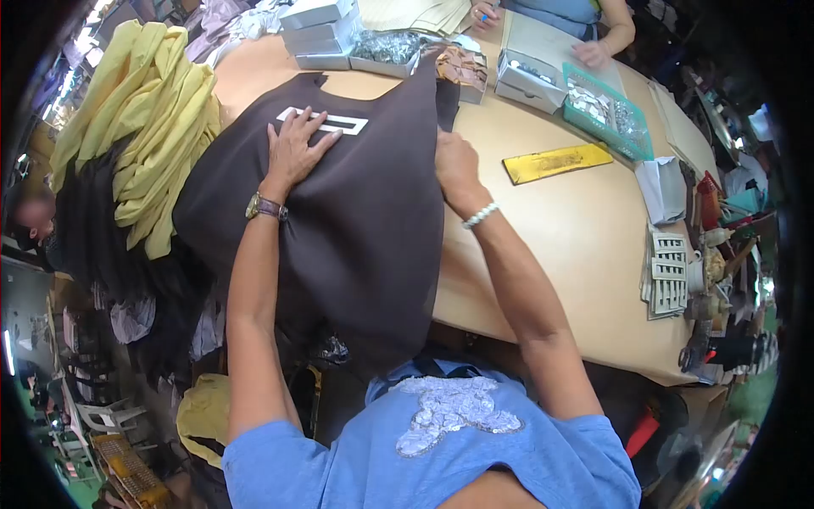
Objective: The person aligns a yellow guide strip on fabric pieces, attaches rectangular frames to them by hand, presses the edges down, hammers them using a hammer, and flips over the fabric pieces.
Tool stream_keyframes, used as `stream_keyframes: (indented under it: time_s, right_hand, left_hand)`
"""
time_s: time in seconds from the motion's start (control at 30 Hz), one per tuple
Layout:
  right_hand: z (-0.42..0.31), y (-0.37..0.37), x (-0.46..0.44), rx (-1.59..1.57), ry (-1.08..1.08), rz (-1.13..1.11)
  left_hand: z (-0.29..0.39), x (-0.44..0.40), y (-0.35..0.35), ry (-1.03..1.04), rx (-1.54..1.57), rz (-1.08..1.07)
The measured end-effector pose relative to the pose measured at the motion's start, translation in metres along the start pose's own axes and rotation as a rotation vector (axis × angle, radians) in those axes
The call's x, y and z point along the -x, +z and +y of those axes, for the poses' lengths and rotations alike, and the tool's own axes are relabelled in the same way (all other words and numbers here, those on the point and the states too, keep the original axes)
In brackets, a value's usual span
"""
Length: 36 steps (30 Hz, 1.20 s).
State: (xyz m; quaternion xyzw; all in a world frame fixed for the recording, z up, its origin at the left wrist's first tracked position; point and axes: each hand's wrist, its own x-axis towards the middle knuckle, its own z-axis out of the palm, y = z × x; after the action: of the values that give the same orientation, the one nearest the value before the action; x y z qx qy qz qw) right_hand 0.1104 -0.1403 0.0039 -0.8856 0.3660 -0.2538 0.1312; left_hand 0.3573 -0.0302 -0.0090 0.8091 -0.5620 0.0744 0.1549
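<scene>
A large piece of dark brown-black fabric [365,212] lies over the table's near edge and hangs down in front of me. On it rests a white rectangular frame [350,127] with a slot in its middle. My left hand [297,146] presses flat on the fabric, fingers spread, its fingertips over the frame's left part. My right hand [458,170] is closed on the fabric's right edge, which is lifted and folded there. The fingertips of that hand are hidden. To its right a yellow flat bar [557,163] lies on the tabletop.
Yellow cloth [153,110] is piled at the left. White boxes [318,34], an open box [530,81] and a green basket [606,110] of small pieces stand at the back. Slotted cards [668,271] lie at the table's right edge. Another person's hand [592,55] is across the table.
</scene>
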Motion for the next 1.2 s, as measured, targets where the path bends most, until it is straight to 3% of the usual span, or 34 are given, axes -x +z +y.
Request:
stream_keyframes:
  time_s: [0.23, 0.37, 0.57, 0.67, 0.8, 0.9, 1.13, 1.2]
  right_hand:
    - [-0.010, 0.016, -0.012, 0.067, 0.038, 0.009]
    - [-0.004, 0.005, -0.011, 0.054, 0.069, -0.116]
    - [0.015, -0.006, 0.011, -0.164, 0.194, -0.237]
    - [0.022, -0.017, 0.029, -0.334, 0.269, -0.162]
    - [0.053, -0.014, 0.046, -0.564, 0.399, 0.110]
    - [0.055, -0.027, 0.049, -0.737, 0.504, 0.122]
    - [0.007, -0.047, 0.049, -0.995, 0.293, 0.282]
    - [-0.009, -0.046, 0.047, -1.028, 0.281, 0.210]
  left_hand:
    - [-0.004, 0.014, -0.021, 0.063, -0.078, -0.118]
    - [0.003, 0.012, -0.021, 0.143, -0.083, -0.088]
    - [0.062, 0.009, -0.017, 0.224, -0.008, -0.129]
    - [0.066, 0.013, -0.003, 0.220, -0.082, -0.131]
    - [0.068, 0.011, -0.008, 0.193, -0.079, -0.175]
    - [0.064, -0.002, -0.008, 0.193, -0.049, -0.225]
    - [0.057, -0.015, 0.000, 0.211, 0.001, -0.278]
    - [0.057, -0.015, 0.001, 0.246, -0.034, -0.272]
